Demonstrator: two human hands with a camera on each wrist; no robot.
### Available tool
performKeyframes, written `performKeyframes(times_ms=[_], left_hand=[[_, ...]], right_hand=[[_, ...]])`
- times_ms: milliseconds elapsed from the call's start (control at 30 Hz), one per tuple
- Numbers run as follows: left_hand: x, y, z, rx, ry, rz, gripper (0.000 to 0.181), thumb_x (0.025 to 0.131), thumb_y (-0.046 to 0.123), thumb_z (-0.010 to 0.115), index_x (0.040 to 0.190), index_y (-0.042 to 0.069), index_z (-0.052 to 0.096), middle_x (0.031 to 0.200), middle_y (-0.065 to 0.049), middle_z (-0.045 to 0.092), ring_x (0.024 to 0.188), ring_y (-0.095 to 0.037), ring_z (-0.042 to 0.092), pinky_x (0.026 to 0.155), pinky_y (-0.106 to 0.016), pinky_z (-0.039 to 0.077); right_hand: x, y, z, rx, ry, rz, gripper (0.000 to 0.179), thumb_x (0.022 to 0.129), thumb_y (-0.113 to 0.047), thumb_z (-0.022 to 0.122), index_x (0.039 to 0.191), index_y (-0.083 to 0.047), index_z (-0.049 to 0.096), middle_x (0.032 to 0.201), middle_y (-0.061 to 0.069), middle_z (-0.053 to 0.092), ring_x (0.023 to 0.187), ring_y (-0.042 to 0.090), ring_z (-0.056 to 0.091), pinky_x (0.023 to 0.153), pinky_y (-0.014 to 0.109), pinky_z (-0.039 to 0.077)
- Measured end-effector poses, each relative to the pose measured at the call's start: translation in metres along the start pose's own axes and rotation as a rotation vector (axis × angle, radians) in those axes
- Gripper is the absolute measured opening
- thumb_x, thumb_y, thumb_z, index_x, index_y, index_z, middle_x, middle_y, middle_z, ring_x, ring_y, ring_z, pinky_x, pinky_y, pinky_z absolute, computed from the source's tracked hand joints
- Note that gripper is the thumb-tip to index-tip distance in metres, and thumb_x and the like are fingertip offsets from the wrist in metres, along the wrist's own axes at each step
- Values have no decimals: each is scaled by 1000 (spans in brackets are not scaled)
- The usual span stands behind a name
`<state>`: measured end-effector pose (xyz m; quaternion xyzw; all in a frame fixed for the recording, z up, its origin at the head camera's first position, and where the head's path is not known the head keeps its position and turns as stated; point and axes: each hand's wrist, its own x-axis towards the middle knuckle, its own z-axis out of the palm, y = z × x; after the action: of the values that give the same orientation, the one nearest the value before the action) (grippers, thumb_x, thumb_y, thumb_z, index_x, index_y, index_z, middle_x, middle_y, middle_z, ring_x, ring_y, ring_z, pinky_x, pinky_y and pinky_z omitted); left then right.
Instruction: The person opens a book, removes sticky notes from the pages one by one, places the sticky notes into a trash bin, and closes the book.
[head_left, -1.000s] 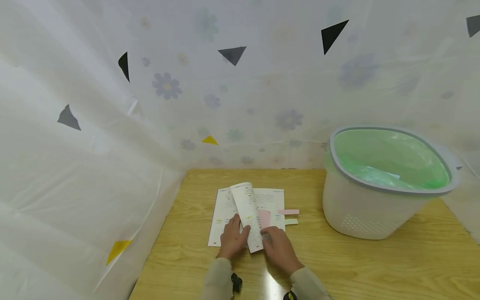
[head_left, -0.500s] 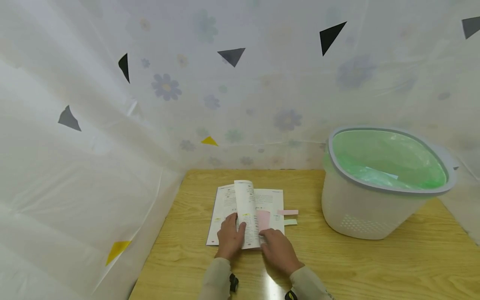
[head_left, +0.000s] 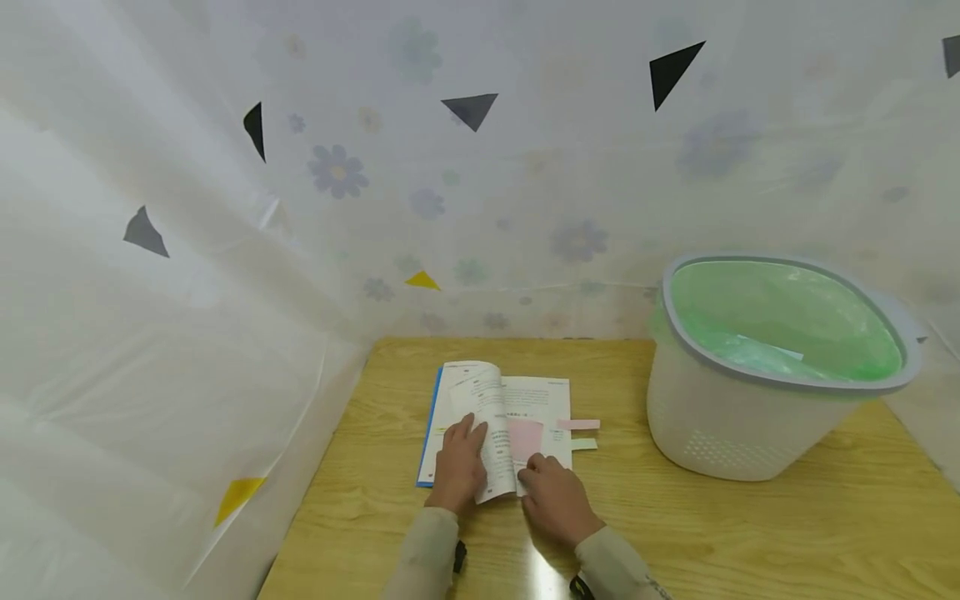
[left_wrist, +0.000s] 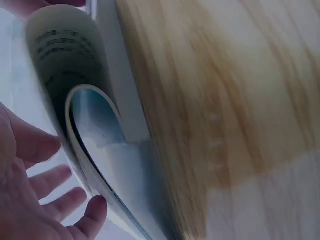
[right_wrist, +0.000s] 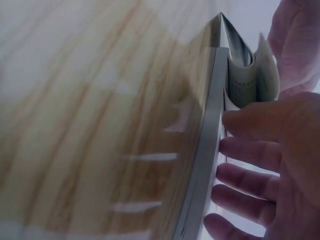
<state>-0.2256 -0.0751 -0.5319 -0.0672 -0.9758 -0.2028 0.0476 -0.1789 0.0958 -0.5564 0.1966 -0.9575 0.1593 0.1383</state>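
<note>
An open book (head_left: pixel 536 396) lies on the wooden table, with a curved bundle of pages (head_left: pixel 489 442) arching over its left half. A blue cover edge (head_left: pixel 428 429) shows along the left side. On the right page sits a pink sticky note (head_left: pixel 527 440). My left hand (head_left: pixel 459 467) rests on the arched pages with fingers extended; in the left wrist view its fingers (left_wrist: pixel 92 212) lie against the outside of the curl. My right hand (head_left: pixel 558 500) touches the right page's lower part, below the note. In the right wrist view its thumb (right_wrist: pixel 250 120) is at the book's edge.
A pink tab (head_left: pixel 579 424) and a pale green tab (head_left: pixel 583 444) stick out from the book's right side. A white basket (head_left: pixel 720 425) with a grey rim and green lining stands on the right of the table (head_left: pixel 360 533). Translucent flowered sheeting (head_left: pixel 525 192) hangs behind.
The arched pages have swung left, uncovering more of the pink note. The blue cover edge has come into sight at left. My left hand's fingers have moved up over the pages.
</note>
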Motion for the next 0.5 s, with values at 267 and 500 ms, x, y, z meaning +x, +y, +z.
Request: performKeyframes(times_ms=[267,500], left_hand=[[3,-5,-5,66,-91,-56,79,93,51,59,150,0,39,159,-16,36,144,-36,36,105,-59,44],[2,-12,-6,232,24,65,54,92,24,68,143,18,53,155,-14,41,143,-38,37,107,-59,41]], right_hand=[[-3,1,3,-33,-21,10,23,77,-14,68,99,-12,75,94,0,63,77,15,53,56,25,39],[-5,2,4,-2,-46,22,25,79,-15,67,103,-13,74,98,0,63,82,16,53,59,27,41]])
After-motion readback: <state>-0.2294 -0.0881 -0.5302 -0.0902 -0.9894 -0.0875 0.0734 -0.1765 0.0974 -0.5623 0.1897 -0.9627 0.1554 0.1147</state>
